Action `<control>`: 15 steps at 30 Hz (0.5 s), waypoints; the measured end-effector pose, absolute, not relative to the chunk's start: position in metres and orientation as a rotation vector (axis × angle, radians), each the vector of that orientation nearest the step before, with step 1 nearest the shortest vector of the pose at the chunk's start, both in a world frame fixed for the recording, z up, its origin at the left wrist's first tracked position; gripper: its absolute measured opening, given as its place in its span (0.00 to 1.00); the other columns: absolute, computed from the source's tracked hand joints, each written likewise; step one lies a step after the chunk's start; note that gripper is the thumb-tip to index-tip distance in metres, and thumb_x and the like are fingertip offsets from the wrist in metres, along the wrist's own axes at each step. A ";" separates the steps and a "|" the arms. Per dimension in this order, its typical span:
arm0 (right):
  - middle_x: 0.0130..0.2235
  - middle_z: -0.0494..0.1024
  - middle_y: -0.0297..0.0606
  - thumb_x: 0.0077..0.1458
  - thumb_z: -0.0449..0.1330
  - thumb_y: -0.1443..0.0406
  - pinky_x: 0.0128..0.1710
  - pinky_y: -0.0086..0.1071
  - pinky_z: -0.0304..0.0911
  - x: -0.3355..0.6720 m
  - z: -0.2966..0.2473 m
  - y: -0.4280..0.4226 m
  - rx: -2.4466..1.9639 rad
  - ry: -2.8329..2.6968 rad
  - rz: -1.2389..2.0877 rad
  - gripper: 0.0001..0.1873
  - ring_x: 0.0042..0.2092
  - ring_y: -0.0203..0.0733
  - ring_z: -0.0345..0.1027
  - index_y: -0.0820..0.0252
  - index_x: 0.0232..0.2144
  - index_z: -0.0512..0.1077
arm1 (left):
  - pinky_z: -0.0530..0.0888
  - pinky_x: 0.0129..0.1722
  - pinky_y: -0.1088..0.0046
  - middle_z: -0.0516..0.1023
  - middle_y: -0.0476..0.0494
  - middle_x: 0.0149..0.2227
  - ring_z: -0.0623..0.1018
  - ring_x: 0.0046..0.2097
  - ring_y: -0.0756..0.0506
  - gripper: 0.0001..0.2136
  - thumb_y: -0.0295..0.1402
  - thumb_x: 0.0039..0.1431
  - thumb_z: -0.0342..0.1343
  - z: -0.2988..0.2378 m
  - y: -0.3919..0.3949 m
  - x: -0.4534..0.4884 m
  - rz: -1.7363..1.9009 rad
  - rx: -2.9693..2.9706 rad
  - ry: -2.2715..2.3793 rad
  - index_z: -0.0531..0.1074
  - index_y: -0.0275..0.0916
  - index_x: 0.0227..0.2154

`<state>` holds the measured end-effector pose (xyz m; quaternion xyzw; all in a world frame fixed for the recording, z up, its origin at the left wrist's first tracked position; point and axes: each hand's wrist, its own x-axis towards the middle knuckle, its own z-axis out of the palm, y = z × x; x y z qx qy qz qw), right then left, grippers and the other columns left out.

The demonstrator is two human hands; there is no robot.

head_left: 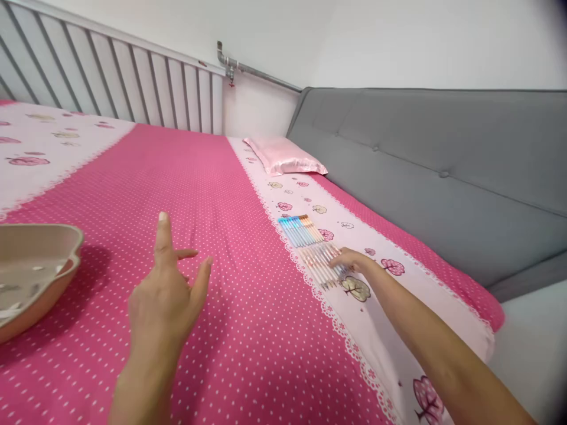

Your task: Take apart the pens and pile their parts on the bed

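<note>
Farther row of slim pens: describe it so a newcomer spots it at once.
On the pink dotted bedspread, find the pale tree-printed band near the grey padded headboard. Two rows of slim pens lie there, the right hand at the nearer whitish row. The farther row stands apart by its blue and orange-brown colours.

**Bdrm corner, pink & grey**

Bed (186, 159) is covered w/ dotted deep-pink sheet (248, 342), crossed by pale tree-print bands w/ lace-pattern edging. Pink satin-look pillow (290, 156) is set just beside grey upholst. headbd (420, 130), which is dotted w/ btns. White slatted panel (124, 77) is placed along far L side. Grey pipe (266, 75) w/ red-handled valve (231, 84) is run along wall (274, 29), painted white & softly lit.
</note>
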<state>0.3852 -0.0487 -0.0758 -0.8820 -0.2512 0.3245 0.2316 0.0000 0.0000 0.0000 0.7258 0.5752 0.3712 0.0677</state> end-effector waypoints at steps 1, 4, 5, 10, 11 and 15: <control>0.26 0.70 0.34 0.32 0.65 0.72 0.24 0.28 0.59 0.385 -0.076 -0.050 -2.392 -0.691 0.907 0.19 0.28 0.38 0.65 0.64 0.31 0.66 | 0.61 0.20 0.74 0.78 0.46 0.36 0.73 0.23 0.47 0.39 0.39 0.55 0.52 -0.001 0.001 -0.001 1.083 2.189 1.735 0.34 0.41 0.63; 0.23 0.67 0.30 0.35 0.64 0.71 0.23 0.25 0.56 0.386 -0.073 -0.054 -2.295 -0.688 0.958 0.14 0.25 0.33 0.62 0.62 0.29 0.66 | 0.62 0.21 0.72 0.77 0.44 0.41 0.72 0.23 0.48 0.40 0.41 0.54 0.52 -0.004 0.007 -0.005 0.958 2.202 1.704 0.33 0.41 0.63; 0.22 0.66 0.29 0.36 0.63 0.71 0.22 0.25 0.56 0.386 -0.071 -0.055 -2.265 -0.683 0.974 0.12 0.24 0.32 0.60 0.62 0.27 0.66 | 0.63 0.21 0.71 0.76 0.43 0.43 0.72 0.22 0.49 0.40 0.42 0.54 0.52 -0.005 0.009 -0.006 0.920 2.204 1.691 0.33 0.41 0.63; 0.22 0.67 0.30 0.38 0.62 0.70 0.22 0.24 0.58 0.384 -0.056 -0.055 -2.123 -0.627 1.041 0.09 0.24 0.31 0.60 0.61 0.26 0.66 | 0.68 0.26 0.68 0.71 0.37 0.50 0.74 0.26 0.47 0.38 0.43 0.55 0.49 -0.011 0.015 -0.012 0.814 2.231 1.647 0.37 0.38 0.63; 0.22 0.67 0.31 0.38 0.62 0.69 0.23 0.24 0.59 0.381 -0.053 -0.055 -2.085 -0.620 1.050 0.10 0.24 0.31 0.60 0.60 0.26 0.65 | 0.69 0.28 0.67 0.70 0.36 0.51 0.74 0.27 0.47 0.37 0.44 0.55 0.49 -0.013 0.016 -0.012 0.814 2.237 1.633 0.38 0.38 0.63; 0.24 0.69 0.31 0.39 0.62 0.66 0.25 0.25 0.63 0.349 -0.034 -0.050 -1.886 -0.670 1.095 0.11 0.25 0.32 0.62 0.58 0.28 0.65 | 0.71 0.35 0.62 0.68 0.36 0.53 0.75 0.30 0.46 0.33 0.44 0.55 0.50 -0.027 0.020 -0.005 0.876 2.154 1.508 0.49 0.40 0.61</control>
